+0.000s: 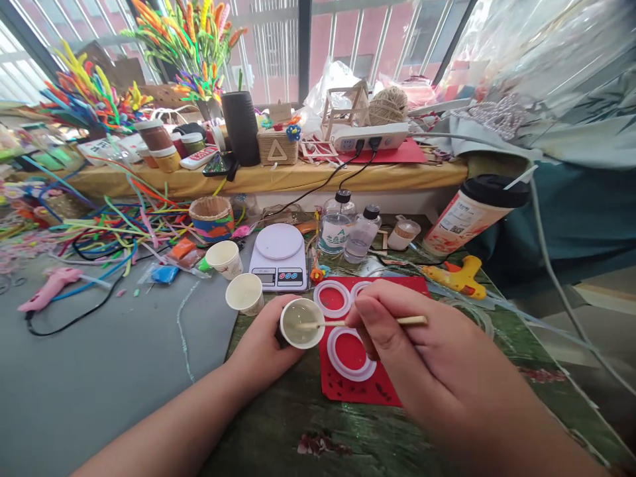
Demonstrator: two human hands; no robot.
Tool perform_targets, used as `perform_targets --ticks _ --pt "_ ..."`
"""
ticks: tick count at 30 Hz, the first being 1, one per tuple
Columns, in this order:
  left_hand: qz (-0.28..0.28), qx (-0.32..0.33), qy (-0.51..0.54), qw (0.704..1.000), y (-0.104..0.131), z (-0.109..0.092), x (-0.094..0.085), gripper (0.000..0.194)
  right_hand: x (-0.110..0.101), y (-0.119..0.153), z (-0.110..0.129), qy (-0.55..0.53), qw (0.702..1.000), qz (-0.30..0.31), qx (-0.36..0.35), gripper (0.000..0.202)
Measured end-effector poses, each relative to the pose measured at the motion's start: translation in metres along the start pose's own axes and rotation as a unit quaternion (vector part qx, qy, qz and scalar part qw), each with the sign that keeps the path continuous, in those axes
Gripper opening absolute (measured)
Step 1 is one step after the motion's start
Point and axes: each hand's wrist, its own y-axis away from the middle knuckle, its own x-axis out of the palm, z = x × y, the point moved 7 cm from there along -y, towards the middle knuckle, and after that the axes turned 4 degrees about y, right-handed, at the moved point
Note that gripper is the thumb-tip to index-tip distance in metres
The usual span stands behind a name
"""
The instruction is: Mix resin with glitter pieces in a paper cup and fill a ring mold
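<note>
On the counter (278, 430), the rings (333, 362) at two and four o'clock from your cup (285, 336) look unfilled, while your left grip (265, 344) holds that cup of liquid (301, 314) and your right grip (422, 348) pinches a dipped stick (413, 320), stirring seemingly unfinished.

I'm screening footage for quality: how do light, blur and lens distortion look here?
Head view: bright daylight through the window, with pale glare on the plastic sheeting; right hand slightly soft, perhaps from motion or focus; wide-angle stretch toward the edges, side window frames leaning; digits on the scale's display too small to read reliably.
</note>
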Motion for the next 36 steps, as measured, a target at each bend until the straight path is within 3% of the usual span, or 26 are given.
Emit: perform_targets --ticks 8,18,27,36 --pt "0.001 -0.004 0.003 1.0 -0.0007 -0.0008 -0.0003 0.043 -0.005 -0.0012 -0.0004 0.016 1.0 -0.016 0.011 0.046" --pt "-0.005 0.001 0.001 1.0 -0.0012 -0.0006 -0.0012 0.043 -0.0018 -0.0006 0.0002 -0.004 1.0 0.015 0.022 0.047" --pt "-0.006 0.008 -0.001 1.0 0.0003 -0.0011 -0.0023 0.043 -0.003 -0.0015 -0.0031 -0.002 0.999 -0.006 0.031 0.045" --pt "-0.008 0.015 0.001 1.0 -0.0025 -0.0025 -0.0012 0.042 -0.0019 0.0011 -0.0033 -0.033 0.999 0.018 0.033 0.047"
